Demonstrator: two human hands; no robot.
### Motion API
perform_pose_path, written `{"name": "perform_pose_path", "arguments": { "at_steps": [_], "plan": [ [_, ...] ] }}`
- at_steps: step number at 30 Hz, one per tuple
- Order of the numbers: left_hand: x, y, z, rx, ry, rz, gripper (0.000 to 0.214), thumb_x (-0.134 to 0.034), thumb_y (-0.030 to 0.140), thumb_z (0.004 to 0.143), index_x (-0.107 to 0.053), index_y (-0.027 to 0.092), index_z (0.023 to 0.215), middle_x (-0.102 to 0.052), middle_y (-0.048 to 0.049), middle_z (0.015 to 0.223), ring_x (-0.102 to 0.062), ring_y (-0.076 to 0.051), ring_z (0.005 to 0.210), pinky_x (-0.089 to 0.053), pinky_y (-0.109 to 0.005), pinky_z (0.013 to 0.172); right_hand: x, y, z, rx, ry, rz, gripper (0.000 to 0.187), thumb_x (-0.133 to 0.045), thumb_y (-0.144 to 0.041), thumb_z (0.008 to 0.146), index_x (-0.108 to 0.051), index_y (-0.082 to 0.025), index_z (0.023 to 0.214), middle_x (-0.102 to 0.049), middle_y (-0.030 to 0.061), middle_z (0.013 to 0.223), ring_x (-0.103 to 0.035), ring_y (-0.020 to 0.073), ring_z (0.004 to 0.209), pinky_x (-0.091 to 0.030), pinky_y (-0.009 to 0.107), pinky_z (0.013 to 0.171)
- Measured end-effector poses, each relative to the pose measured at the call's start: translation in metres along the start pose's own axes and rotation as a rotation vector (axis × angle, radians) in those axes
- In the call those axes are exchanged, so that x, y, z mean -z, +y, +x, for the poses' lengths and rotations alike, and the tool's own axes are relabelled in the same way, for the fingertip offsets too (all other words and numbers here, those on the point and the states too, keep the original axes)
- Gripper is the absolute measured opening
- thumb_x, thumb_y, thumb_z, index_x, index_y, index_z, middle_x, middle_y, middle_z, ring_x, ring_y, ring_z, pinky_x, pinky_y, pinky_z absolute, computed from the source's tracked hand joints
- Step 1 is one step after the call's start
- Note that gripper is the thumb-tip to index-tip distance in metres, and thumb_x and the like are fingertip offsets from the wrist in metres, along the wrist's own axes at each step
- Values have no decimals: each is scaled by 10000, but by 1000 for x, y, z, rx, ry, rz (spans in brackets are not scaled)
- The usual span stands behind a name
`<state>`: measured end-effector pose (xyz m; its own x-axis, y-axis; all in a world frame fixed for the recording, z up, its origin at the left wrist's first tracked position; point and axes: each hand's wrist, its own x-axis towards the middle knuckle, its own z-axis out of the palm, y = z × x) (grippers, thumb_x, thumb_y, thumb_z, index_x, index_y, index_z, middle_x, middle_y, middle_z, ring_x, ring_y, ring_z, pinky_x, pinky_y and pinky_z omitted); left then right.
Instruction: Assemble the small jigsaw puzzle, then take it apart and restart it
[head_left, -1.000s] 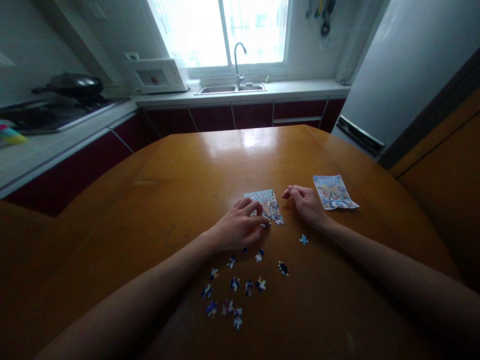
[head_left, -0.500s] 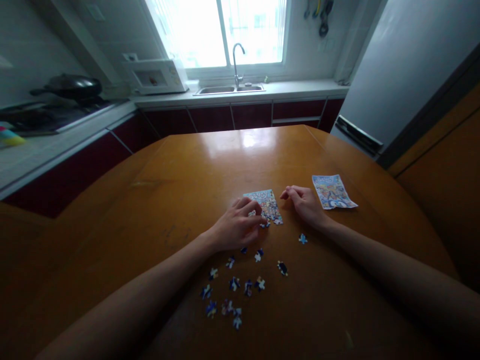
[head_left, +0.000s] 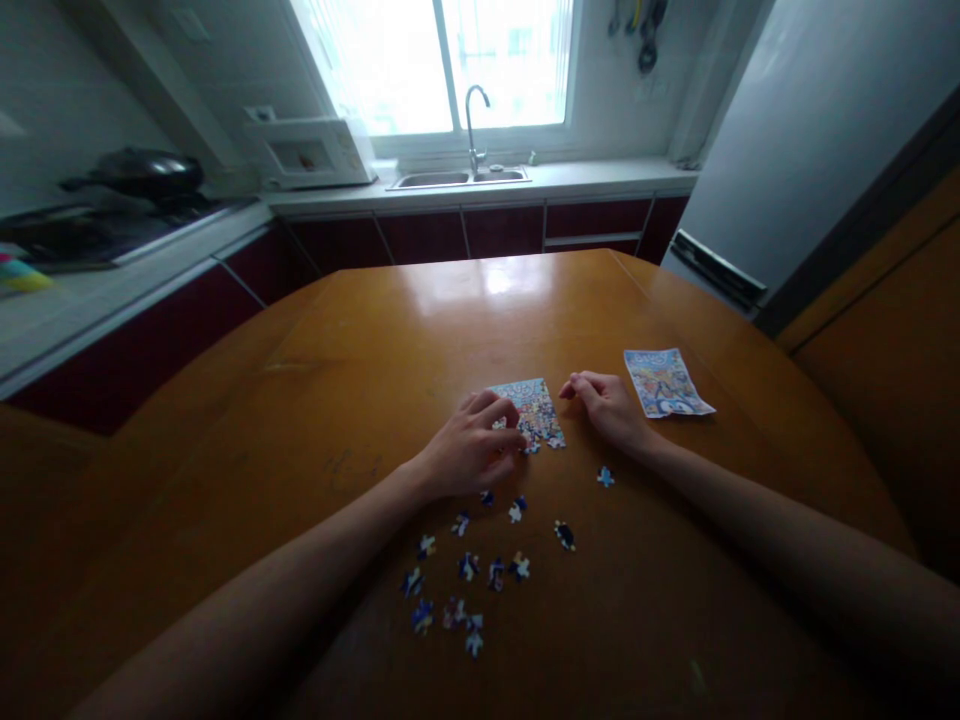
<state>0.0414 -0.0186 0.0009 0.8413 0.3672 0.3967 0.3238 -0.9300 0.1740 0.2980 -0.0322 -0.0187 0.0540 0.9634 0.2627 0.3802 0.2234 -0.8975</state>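
Note:
A partly joined jigsaw puzzle (head_left: 538,405) lies flat on the table, its upper rows filled in and its lower edge uneven. My left hand (head_left: 480,445) covers its lower left corner, fingers bent, with the fingertips on a puzzle piece (head_left: 532,447) at the lower edge. Just right of the puzzle rests my right hand (head_left: 607,405), loosely closed, the thumb against the forefinger and nothing visible in it. Several loose puzzle pieces (head_left: 469,567) are scattered nearer to me, below my left hand. A light blue piece (head_left: 605,477) lies below my right wrist, and a dark piece (head_left: 565,536) sits apart.
A creased picture sheet (head_left: 666,384) lies to the right of my right hand on the wooden table (head_left: 360,350). Beyond the table are a sink (head_left: 435,180), a microwave (head_left: 307,155) and a stove with a pan (head_left: 142,172). A fridge (head_left: 810,150) stands at the right.
My left hand has shifted very slightly left and away from me, its fingertips still at the puzzle's lower edge. My right hand and the loose pieces stay where they were.

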Motion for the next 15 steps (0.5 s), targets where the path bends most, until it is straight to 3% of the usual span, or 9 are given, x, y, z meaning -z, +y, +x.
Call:
{"name": "perform_pose_path", "arguments": {
  "at_steps": [15],
  "plan": [
    [1, 2, 1, -23, -49, 0, 261, -596, 226, 854, -721, 289, 1075, -600, -59, 1017, -493, -242, 957, -431, -419, 900, 0, 1, 1, -2, -14, 5, 401, -478, -440, 944, -709, -183, 742, -727, 81, 800, -654, 214, 785, -480, 362, 757]
  ]
}}
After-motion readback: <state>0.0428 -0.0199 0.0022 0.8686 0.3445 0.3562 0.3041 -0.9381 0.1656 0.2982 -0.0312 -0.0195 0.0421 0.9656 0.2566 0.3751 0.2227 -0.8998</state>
